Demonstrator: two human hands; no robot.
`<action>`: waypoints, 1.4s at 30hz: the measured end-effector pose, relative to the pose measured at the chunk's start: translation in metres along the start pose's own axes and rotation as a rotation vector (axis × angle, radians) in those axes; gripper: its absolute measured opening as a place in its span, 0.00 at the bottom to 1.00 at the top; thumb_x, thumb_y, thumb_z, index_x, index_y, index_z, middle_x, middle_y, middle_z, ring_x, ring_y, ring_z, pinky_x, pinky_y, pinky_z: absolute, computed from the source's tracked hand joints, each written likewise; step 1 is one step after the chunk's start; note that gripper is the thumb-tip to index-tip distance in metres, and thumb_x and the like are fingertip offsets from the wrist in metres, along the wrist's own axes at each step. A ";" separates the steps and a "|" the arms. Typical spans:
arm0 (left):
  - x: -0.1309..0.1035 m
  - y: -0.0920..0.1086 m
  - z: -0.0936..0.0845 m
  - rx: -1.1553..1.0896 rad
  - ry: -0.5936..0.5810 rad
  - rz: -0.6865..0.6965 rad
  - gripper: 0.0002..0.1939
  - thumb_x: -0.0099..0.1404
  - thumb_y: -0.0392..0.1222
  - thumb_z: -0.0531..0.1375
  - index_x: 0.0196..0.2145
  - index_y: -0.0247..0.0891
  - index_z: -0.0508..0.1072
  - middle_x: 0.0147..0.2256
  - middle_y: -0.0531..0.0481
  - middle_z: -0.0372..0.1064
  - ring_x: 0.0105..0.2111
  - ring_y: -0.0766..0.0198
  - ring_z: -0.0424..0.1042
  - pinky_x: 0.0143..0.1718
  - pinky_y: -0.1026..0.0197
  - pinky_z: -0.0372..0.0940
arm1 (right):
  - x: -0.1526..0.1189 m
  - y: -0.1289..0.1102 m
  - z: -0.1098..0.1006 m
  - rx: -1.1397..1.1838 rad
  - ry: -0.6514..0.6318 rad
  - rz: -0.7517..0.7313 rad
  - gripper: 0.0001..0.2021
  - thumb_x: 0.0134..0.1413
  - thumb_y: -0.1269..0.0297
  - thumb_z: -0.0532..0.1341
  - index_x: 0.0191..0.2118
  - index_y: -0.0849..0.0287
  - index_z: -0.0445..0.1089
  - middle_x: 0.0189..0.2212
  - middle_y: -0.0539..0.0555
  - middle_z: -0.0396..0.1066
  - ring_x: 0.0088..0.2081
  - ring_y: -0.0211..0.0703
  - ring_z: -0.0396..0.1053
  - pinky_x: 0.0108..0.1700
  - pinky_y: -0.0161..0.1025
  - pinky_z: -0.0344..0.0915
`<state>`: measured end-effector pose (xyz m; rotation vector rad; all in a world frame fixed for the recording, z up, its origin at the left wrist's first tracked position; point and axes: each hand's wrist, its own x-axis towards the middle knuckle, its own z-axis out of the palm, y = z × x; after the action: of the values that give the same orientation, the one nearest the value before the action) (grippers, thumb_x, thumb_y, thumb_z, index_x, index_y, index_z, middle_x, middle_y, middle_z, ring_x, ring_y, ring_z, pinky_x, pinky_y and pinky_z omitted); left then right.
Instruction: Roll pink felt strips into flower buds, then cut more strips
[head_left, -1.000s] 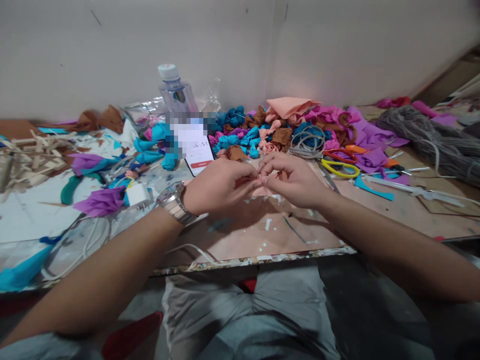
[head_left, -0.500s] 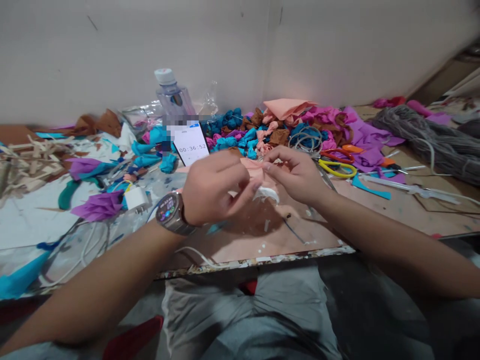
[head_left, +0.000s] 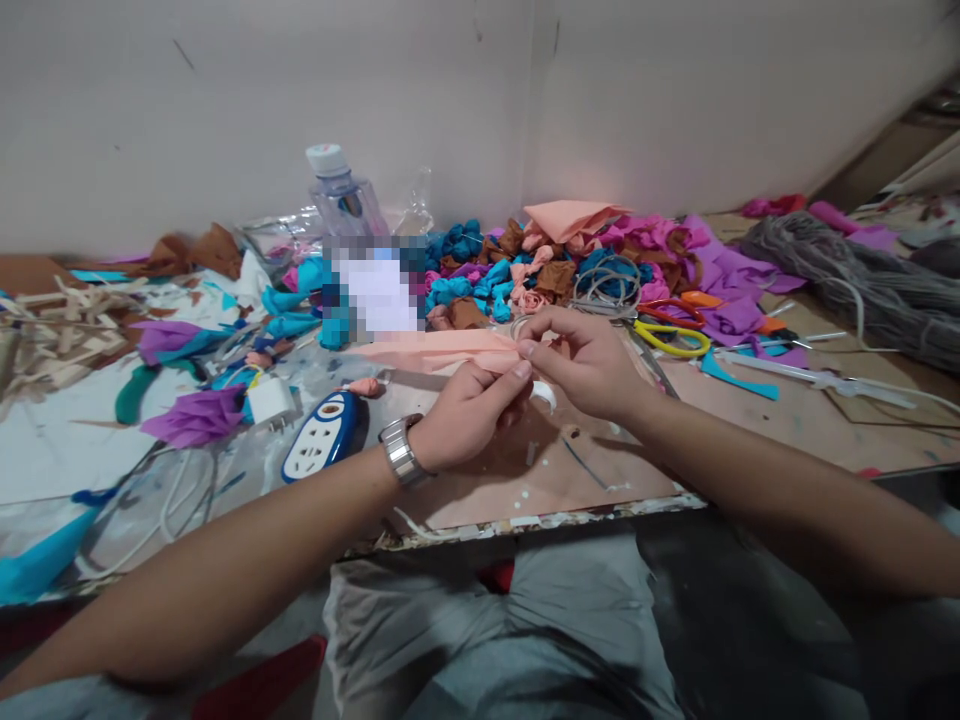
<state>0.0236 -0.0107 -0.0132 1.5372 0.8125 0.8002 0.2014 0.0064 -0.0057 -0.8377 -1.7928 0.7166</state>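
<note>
Front edge (head_left: 525, 522): ragged; scrap-dotted board (head_left: 472, 495) lies between it and the hands.
Peach strip (head_left: 442, 350): thin, creased, papery, reaching leftward from the fingertips.
Left hand (head_left: 469, 415): pinching the strip's right end.
Right hand (head_left: 585, 360): pinching there too, just beside.
Behind: crumpled, knotty paper heap (head_left: 491, 280).

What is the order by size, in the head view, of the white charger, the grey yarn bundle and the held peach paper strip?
1. Grey yarn bundle
2. Peach paper strip, visible part
3. White charger
</note>
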 end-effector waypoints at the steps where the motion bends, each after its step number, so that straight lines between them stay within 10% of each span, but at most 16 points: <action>1: 0.000 0.000 0.000 -0.013 -0.006 0.002 0.29 0.70 0.64 0.56 0.24 0.36 0.66 0.19 0.55 0.61 0.19 0.71 0.58 0.22 0.65 0.53 | 0.000 0.000 0.000 0.010 -0.006 0.006 0.06 0.61 0.64 0.63 0.32 0.58 0.72 0.29 0.50 0.73 0.33 0.39 0.69 0.38 0.37 0.65; 27: 0.001 -0.001 0.001 0.050 -0.006 -0.052 0.25 0.73 0.58 0.54 0.25 0.37 0.65 0.21 0.55 0.61 0.21 0.70 0.58 0.23 0.65 0.55 | 0.001 0.002 -0.001 -0.008 0.010 0.051 0.08 0.60 0.61 0.63 0.31 0.58 0.70 0.29 0.49 0.71 0.33 0.40 0.68 0.37 0.38 0.63; 30: -0.004 0.009 -0.006 0.176 -0.253 -0.125 0.27 0.74 0.58 0.51 0.25 0.36 0.68 0.21 0.53 0.63 0.21 0.69 0.61 0.24 0.64 0.56 | 0.002 0.003 -0.003 -0.100 0.010 -0.011 0.08 0.62 0.61 0.62 0.32 0.57 0.70 0.29 0.50 0.73 0.33 0.42 0.68 0.38 0.40 0.64; 33: -0.013 0.029 -0.012 0.388 -0.593 0.108 0.23 0.72 0.54 0.56 0.24 0.37 0.68 0.21 0.53 0.63 0.23 0.68 0.60 0.26 0.63 0.57 | 0.003 0.006 -0.005 -0.184 -0.018 -0.092 0.09 0.63 0.59 0.62 0.32 0.57 0.69 0.29 0.52 0.73 0.33 0.43 0.69 0.39 0.41 0.63; 35: -0.017 0.040 -0.016 0.504 -0.405 0.366 0.21 0.73 0.47 0.55 0.22 0.38 0.65 0.20 0.54 0.60 0.22 0.68 0.58 0.27 0.61 0.57 | 0.004 0.008 -0.005 -0.228 -0.046 -0.147 0.10 0.64 0.59 0.61 0.32 0.57 0.69 0.29 0.52 0.73 0.33 0.43 0.69 0.39 0.41 0.63; 38: -0.014 0.049 -0.029 0.781 0.178 0.731 0.12 0.69 0.43 0.57 0.28 0.39 0.70 0.26 0.48 0.70 0.30 0.60 0.67 0.38 0.56 0.62 | 0.003 0.010 -0.003 -0.270 -0.077 -0.188 0.11 0.65 0.59 0.61 0.32 0.57 0.69 0.30 0.53 0.73 0.34 0.43 0.69 0.39 0.41 0.61; 42: 0.001 0.047 -0.050 0.943 0.165 0.601 0.11 0.69 0.45 0.58 0.38 0.37 0.76 0.38 0.43 0.76 0.41 0.54 0.71 0.48 0.53 0.62 | 0.002 0.011 -0.001 -0.257 -0.109 -0.190 0.10 0.67 0.58 0.60 0.35 0.57 0.71 0.31 0.53 0.73 0.35 0.43 0.69 0.41 0.41 0.62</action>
<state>-0.0152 0.0116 0.0387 2.6620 0.9151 1.0498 0.2043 0.0142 -0.0129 -0.7927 -2.0607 0.4211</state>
